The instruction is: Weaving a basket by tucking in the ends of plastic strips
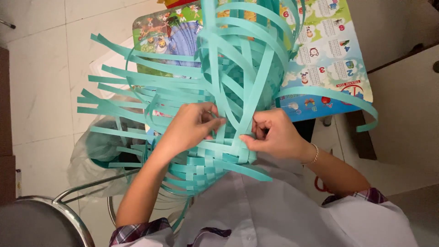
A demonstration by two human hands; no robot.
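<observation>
A half-woven basket of teal paper strips (206, 160) rests against my chest, its woven base toward me and many loose strips (137, 87) fanning out left and upward. My left hand (190, 128) pinches a strip near the middle of the weave, fingers closed on it. My right hand (272, 135) grips another teal strip at the basket's right side, thumb pressing it against the woven part. A thin bracelet circles my right wrist. One long strip (338, 98) curves far out to the right.
A low table with a colourful picture-and-number mat (329, 50) stands ahead under the strips. A metal-framed chair (50, 215) is at lower left, a clear plastic bag (96, 151) beside it. White floor tiles surround everything; a dark wood edge (361, 137) runs at right.
</observation>
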